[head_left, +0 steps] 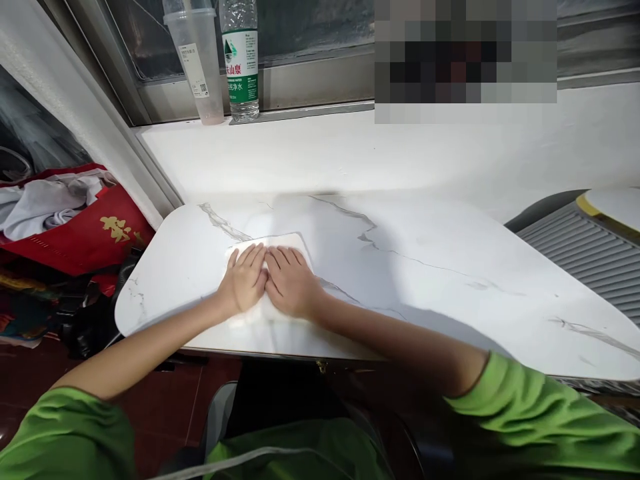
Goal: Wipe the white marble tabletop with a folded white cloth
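Observation:
A folded white cloth (280, 243) lies on the left part of the white marble-patterned table (425, 280). My left hand (244, 279) and my right hand (290, 280) rest side by side on top of it, palms down, fingers stretched out flat and pointing away from me. The hands touch each other at the thumbs. Most of the cloth is hidden under them; only its far edge and corners show.
A clear plastic cup (197, 63) and a water bottle (241, 60) stand on the windowsill (350, 147) behind the table. Red bags and grey clothing (65, 213) pile up at the left. A grey ribbed object (590, 253) sits at the right edge.

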Tool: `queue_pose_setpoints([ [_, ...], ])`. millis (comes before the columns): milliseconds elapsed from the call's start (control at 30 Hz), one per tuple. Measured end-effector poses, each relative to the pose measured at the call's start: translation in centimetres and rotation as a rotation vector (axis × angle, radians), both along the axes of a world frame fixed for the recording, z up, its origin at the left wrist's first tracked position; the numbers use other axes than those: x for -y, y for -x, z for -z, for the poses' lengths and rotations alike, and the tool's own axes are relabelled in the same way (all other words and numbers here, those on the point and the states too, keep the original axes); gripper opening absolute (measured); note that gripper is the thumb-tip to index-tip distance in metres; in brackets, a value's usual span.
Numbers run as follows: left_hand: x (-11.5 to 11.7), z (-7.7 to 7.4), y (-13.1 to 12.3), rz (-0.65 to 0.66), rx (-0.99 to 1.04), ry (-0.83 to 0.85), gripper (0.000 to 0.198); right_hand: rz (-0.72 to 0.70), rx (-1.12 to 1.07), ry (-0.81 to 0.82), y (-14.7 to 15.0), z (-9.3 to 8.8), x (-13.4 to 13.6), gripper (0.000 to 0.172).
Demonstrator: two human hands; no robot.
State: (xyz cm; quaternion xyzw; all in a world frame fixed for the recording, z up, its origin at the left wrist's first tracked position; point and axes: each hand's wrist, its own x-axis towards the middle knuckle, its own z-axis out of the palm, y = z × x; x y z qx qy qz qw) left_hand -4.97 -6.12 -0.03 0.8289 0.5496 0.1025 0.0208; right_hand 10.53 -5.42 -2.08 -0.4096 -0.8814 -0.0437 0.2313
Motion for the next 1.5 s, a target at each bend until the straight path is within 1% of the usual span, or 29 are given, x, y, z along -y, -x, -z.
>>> queue_pose_setpoints([
  [67,-2.6,-0.1,0.6,-0.028,-0.009,0.015,0.054,0.023,0.004,0.043,0.9,-0.1,-2.6,0.046],
  [167,-7.2,-0.3,1.8,-0.06,-0.019,0.043,0.053,0.065,0.021,0.069,2.5,-0.4,-7.0,0.042],
  [267,-11.2,-0.6,2.8,-0.099,-0.001,0.028,0.048,0.086,0.01,0.085,4.0,-0.9,-10.9,0.04],
  [333,-12.9,-0.7,3.2,-0.108,0.03,-0.005,0.045,0.11,-0.005,0.101,4.7,-1.1,-12.9,0.04],
  [433,-14.1,-0.8,3.3,-0.092,0.062,-0.056,0.045,0.125,-0.04,0.112,5.1,-1.0,-14.6,0.041],
  [500,-14.0,-0.8,3.3,-0.098,0.057,-0.059,0.045,0.101,-0.074,0.1,4.9,-0.8,-14.9,0.04],
  [567,-13.4,-0.7,3.1,-0.113,0.044,-0.036,0.046,0.074,-0.09,0.08,4.6,-0.5,-14.3,0.041],
  [667,-11.2,-0.5,2.9,-0.121,0.027,0.002,0.048,0.059,-0.064,0.056,4.0,-0.3,-11.7,0.042],
  [767,-7.1,-0.3,2.7,-0.081,0.014,0.024,0.05,0.065,-0.049,0.031,3.3,0.0,-7.0,0.045],
  [833,-3.5,0.0,2.8,-0.041,0.017,0.011,0.051,0.061,-0.056,0.01,2.8,0.2,-3.3,0.046],
  [933,1.9,0.2,2.9,-0.002,0.043,-0.026,0.052,0.004,-0.054,-0.027,2.1,0.2,1.8,0.048],
  [1000,4.7,0.2,3.1,0.005,0.059,-0.032,0.053,-0.037,-0.046,-0.036,1.8,0.1,4.2,0.048],
  [1033,5.6,0.1,3.1,0.004,0.066,-0.029,0.053,-0.052,-0.04,-0.032,1.8,0.0,5.0,0.048],
  [1100,6.7,0.0,3.3,-0.001,0.076,-0.015,0.054,-0.067,-0.03,-0.012,2.0,-0.2,5.8,0.048],
  [1133,6.9,0.0,3.4,-0.005,0.078,-0.009,0.054,-0.068,-0.025,0.002,2.2,-0.2,5.8,0.048],
  [1200,6.4,0.1,3.8,-0.019,0.074,-0.002,0.054,-0.07,-0.014,0.029,2.8,-0.3,5.3,0.049],
  [1300,4.2,0.2,4.7,-0.05,0.052,0.003,0.054,-0.07,-0.013,0.056,4.0,-0.3,3.0,0.049],
  [1400,0.1,-0.1,5.9,-0.1,0.024,0.034,0.056,-0.071,-0.029,0.073,5.6,-0.5,-1.0,0.045],
  [1467,-3.4,-0.4,6.8,-0.126,0.016,0.055,0.057,-0.061,-0.043,0.093,6.9,-0.6,-4.2,0.042],
  [1500,-5.2,-0.6,7.3,-0.117,0.015,0.065,0.057,-0.03,-0.055,0.102,7.7,-0.7,-5.7,0.042],
])
